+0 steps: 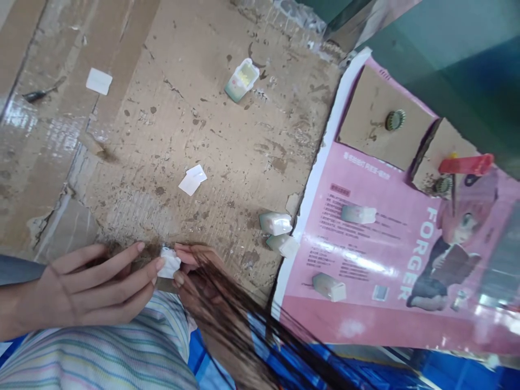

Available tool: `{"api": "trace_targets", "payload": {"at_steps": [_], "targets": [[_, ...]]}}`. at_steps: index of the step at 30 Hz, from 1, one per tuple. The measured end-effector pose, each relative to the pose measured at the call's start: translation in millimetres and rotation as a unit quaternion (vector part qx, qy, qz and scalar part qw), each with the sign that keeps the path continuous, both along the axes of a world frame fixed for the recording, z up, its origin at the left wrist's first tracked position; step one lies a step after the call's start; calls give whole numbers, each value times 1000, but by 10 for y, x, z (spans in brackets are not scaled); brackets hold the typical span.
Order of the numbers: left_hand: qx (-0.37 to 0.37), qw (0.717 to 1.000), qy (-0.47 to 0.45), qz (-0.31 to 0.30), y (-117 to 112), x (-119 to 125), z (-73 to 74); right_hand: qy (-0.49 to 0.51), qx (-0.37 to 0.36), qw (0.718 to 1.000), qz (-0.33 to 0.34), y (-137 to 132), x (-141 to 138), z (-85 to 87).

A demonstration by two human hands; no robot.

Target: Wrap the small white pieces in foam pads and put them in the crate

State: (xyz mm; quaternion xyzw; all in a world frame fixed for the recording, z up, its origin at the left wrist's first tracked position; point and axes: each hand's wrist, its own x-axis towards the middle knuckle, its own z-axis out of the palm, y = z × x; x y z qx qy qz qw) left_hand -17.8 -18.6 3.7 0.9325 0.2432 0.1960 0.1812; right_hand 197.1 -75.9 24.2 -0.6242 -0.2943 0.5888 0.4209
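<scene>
At the near edge of the cardboard surface, a small crinkled white piece (170, 264) sits between my hands; its exact kind is unclear. My left hand (101, 281) reaches in from the left, its long fingers extended and fingertips on the piece, the thumb hidden. From the right, my right hand (199, 276) pinches the same piece between thumb and finger, partly covered by strands of dark hair. Beyond the hands lie two overlapping white paper squares (193, 180). A small green-and-white container (242, 80) with a yellowish front lies farther away.
Stained cardboard (195, 114) covers the work surface. On the right, a pink printed sheet (357, 179) bears similar small containers (330, 287), a metal bottle cap (395, 120) on cardboard and a red plastic piece (467, 164). A white card (99, 81) and a dark-tipped tool (34, 96) lie far left.
</scene>
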Motion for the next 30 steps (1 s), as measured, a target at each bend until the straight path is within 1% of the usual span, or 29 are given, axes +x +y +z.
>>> {"api": "trace_targets", "payload": {"at_steps": [3,5,8,10,11,13,14,15,17,19,21,23,25,26,28,30], "targets": [[-15,1000,-11,25,-60,29,-9,2,8,1000,-7,-4,-9,-3],[-10,999,-14,38,-90,14,-38,3,17,1000,-13,-13,-16,-9],[-12,999,5,29,-46,-58,-61,18,35,999,-31,-34,-30,-25],[-52,999,-9,6,45,-91,-45,26,43,998,-40,-45,-41,-41],[-87,996,-26,1,96,-86,-29,23,46,998,-42,-49,-47,-51],[-163,985,-44,31,176,-26,7,5,57,997,-44,-52,-61,-69],[-182,981,-35,57,195,25,20,-1,62,997,-45,-54,-69,-78],[-180,980,-19,77,199,81,26,-6,68,997,-48,-59,-77,-86],[-143,986,12,91,169,177,12,-10,74,996,-53,-78,-94,-101],[-117,990,17,83,114,214,-35,-19,79,995,-54,-115,-114,-115],[-126,988,8,83,62,188,-100,-57,94,993,-38,-163,-138,-130],[-133,988,-12,74,21,136,-161,-118,126,985,-16,-211,-166,-150],[-152,985,-37,70,-14,100,-188,-172,163,972,-5,-252,-198,-175],[-174,981,-47,74,-32,94,-183,-184,179,966,-7,-269,-212,-187],[-226,968,-56,99,-68,103,-134,-175,186,967,-13,-292,-232,-202],[-265,956,-50,118,-100,123,-54,-145,169,975,-6,-303,-235,-192]]}}
